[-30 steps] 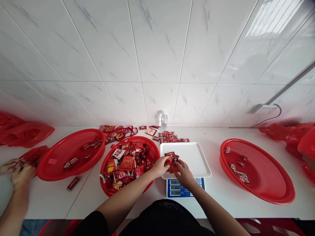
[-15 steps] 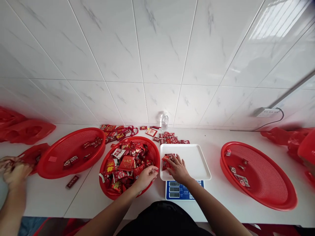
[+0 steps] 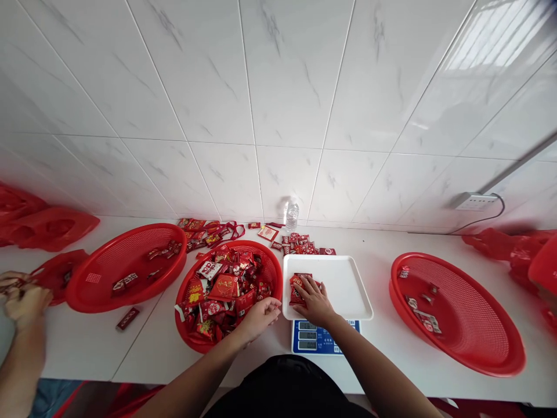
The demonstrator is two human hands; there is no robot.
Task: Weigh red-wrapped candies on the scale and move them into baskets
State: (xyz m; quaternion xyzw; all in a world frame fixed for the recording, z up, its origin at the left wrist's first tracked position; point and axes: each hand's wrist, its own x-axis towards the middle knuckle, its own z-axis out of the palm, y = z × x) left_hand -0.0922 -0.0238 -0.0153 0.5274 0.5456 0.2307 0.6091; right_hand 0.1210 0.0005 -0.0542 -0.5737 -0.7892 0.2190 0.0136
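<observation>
A person stands at a white counter (image 3: 383,342) against a tiled wall, seen from above. Their right hand (image 3: 314,301) lies flat, fingers spread, pressing on a small pile of red packets (image 3: 298,285) at the near left corner of a white tray (image 3: 343,278). The tray sits on a scale (image 3: 314,337) with a blue front panel. Their left hand (image 3: 257,316) hovers loosely curled over the near right rim of a red basket (image 3: 191,339) heaped with red sweet packets; whether it holds anything is hard to tell from this angle.

To the left is a second red basket (image 3: 93,290) holding a few packets, with one loose packet (image 3: 127,318) on the counter just in front of it. To the right, well apart, a third red basket (image 3: 478,342) holds a few more. Behind the tray lie scattered packets (image 3: 300,244) and a clear water bottle (image 3: 291,215) by the wall. At the far left edge, another person's hands (image 3: 20,296) are together near a red bag (image 3: 56,270).
</observation>
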